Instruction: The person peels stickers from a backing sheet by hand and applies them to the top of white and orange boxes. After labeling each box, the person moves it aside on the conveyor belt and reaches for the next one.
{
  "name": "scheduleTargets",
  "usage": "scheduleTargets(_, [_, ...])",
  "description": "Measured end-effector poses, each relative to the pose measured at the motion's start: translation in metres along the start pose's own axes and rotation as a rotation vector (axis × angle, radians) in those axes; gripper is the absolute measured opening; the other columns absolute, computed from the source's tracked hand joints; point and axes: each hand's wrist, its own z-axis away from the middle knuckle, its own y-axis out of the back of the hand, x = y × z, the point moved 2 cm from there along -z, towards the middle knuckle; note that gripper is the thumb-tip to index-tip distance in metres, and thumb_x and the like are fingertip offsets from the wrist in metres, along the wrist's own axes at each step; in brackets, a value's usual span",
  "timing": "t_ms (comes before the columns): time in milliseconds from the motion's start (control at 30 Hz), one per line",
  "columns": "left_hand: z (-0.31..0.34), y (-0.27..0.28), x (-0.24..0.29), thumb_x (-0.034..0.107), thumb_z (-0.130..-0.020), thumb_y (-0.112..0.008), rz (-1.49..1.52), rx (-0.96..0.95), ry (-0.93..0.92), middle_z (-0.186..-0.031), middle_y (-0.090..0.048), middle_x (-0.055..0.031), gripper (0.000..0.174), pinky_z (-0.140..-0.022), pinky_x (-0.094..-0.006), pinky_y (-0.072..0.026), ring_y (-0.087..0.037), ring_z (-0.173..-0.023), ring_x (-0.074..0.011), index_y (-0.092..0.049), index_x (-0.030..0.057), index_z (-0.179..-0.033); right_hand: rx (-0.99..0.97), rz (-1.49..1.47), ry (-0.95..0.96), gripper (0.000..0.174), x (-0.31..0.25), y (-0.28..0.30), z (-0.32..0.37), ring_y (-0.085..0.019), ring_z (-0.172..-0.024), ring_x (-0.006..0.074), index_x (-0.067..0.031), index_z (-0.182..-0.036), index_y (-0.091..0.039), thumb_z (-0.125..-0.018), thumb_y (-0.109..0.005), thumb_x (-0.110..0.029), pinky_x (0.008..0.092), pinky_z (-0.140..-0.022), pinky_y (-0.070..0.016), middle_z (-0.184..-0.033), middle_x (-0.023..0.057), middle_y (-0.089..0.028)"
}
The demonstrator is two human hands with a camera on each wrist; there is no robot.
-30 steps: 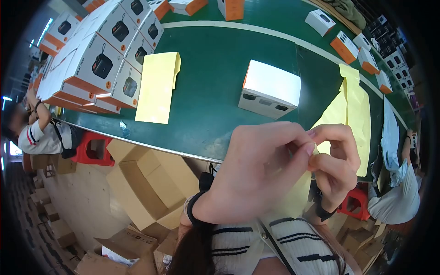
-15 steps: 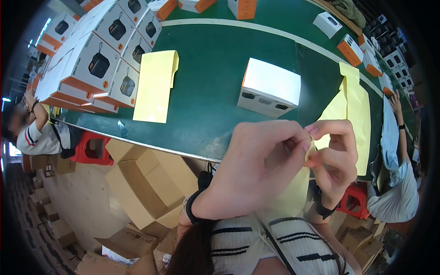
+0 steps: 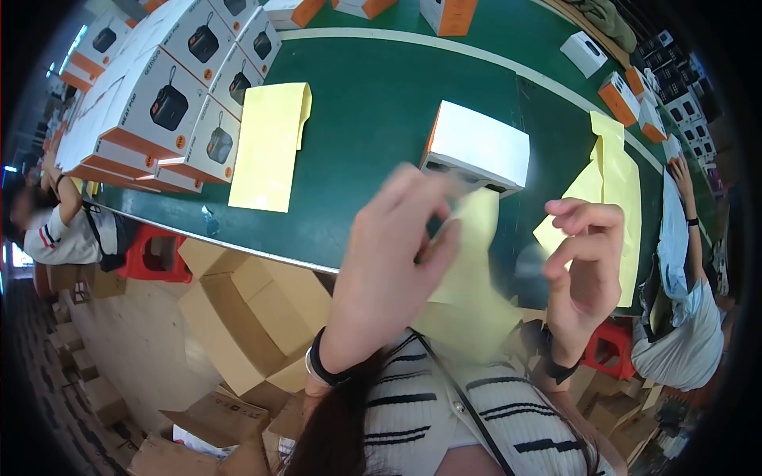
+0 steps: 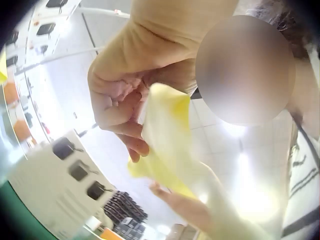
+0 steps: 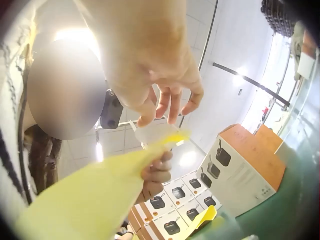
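A: What did the fingers hold?

B: The left hand [image 3: 389, 254] pinched a yellow envelope [image 3: 472, 258]; the right hand [image 3: 589, 258], at three o'clock from it, had its fingers parted beside a blurred pale scrap [image 5: 152, 134], contact unclear.

A: Which step was in hand?

B: Judging by the pose, perhaps freeing the scrap from the envelope; the next move probably called for the right fingers to take the envelope's edge.

A: And farther out?

B: From the envelope, a white box [image 3: 482, 147] stood at twelve o'clock on the tabletop [image 3: 365, 119], stacked boxes [image 3: 163, 103] at ten.

Green table [image 3: 357, 95] — red stools [image 3: 136, 259], pale floor [image 3: 151, 317]
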Motion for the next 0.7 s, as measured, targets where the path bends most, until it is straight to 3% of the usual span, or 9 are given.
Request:
scheduleTargets(33, [-0.002, 0.003, 0.002, -0.007, -0.077, -0.059, -0.058, 0.032, 0.068, -0.119, -0.048, -0.0128, 0.055, -0.058, -0.0388, -0.0479, -0.061, -0.064, -0.0308, -0.049, 0.0066, -0.129, 0.022, 0.135, 0.037, 0.014, 0.002, -0.003, -0.001, -0.059, -0.103, 0.0296, -0.0003, -0.082, -0.057, -0.075, -0.065, 0.008, 0.0372, -0.087, -0.0482, -0.103, 0.0135, -0.047])
scheduleTargets(67, [-0.003, 0.003, -0.001, -0.007, -0.077, -0.059, -0.055, 0.031, 0.071, -0.119, -0.048, -0.0128, 0.055, -0.058, -0.0388, -0.0479, -0.061, -0.064, -0.0308, -0.049, 0.0066, -0.129, 0.019, 0.136, 0.034, 0.014, 0.004, -0.01, -0.003, -0.059, -0.103, 0.0296, -0.0003, -0.082, -0.057, -0.075, -0.065, 0.008, 0.0372, -0.087, -0.0482, -0.103, 0.0135, -0.047])
scheduleTargets(167, [-0.007, -0.003, -0.014, -0.011, -0.072, -0.057, -0.314, -0.12, -0.095, -0.135, -0.038, -0.0102, 0.078, -0.054, -0.0361, -0.0506, -0.06, -0.061, -0.0266, -0.039, 0.0134, -0.144, -0.003, 0.285, -0.045, 0.013, 0.014, -0.033, -0.012, -0.059, -0.103, 0.0279, 0.0008, -0.084, -0.056, -0.077, -0.064, 0.009, 0.0349, -0.085, -0.0482, -0.106, 0.0117, -0.047])
scheduleTargets(267, [-0.007, -0.003, -0.019, -0.011, -0.072, -0.054, -0.24, -0.13, -0.028, -0.134, -0.041, -0.0075, 0.074, -0.059, -0.0381, -0.0502, -0.061, -0.071, -0.027, -0.047, 0.0183, -0.14, -0.042, 0.257, -0.141, 0.014, 0.02, -0.044, -0.014, -0.058, -0.104, 0.0275, 0.0004, -0.085, -0.056, -0.077, -0.064, 0.009, 0.0348, -0.083, -0.0482, -0.106, 0.0113, -0.047])
scheduleTargets(533, [-0.011, 0.001, -0.026, -0.012, -0.071, -0.052, -0.165, -0.159, -0.037, -0.133, -0.041, -0.0087, 0.074, -0.058, -0.0378, -0.0504, -0.061, -0.07, -0.0268, -0.048, 0.0188, -0.139, -0.024, 0.387, -0.189, 0.018, 0.026, -0.057, -0.023, -0.056, -0.094, 0.0249, 0.0022, -0.092, -0.057, -0.078, -0.066, 0.009, 0.0348, -0.081, -0.0488, -0.107, 0.0116, -0.046])
scheduleTargets(633, [-0.012, 0.002, -0.029, -0.013, -0.071, -0.052, -0.141, -0.169, -0.041, -0.132, -0.042, -0.0091, 0.075, -0.058, -0.0376, -0.0507, -0.061, -0.072, -0.0265, -0.049, 0.0191, -0.139, -0.015, 0.455, -0.17, 0.021, 0.03, -0.058, -0.024, -0.055, -0.095, 0.0238, 0.0012, -0.094, -0.056, -0.077, -0.069, 0.007, 0.0337, -0.082, -0.0497, -0.106, 0.0116, -0.046])
scheduleTargets(700, [-0.012, 0.003, -0.03, -0.014, -0.071, -0.051, -0.131, -0.181, -0.034, -0.131, -0.043, -0.0093, 0.075, -0.059, -0.0376, -0.0509, -0.062, -0.074, -0.0264, -0.049, 0.0194, -0.139, 0.003, 0.474, -0.174, 0.034, 0.032, -0.057, -0.023, -0.054, -0.105, 0.0269, -0.0009, -0.105, -0.058, -0.075, -0.073, 0.002, 0.0361, -0.09, -0.0475, -0.114, 0.0137, -0.047])
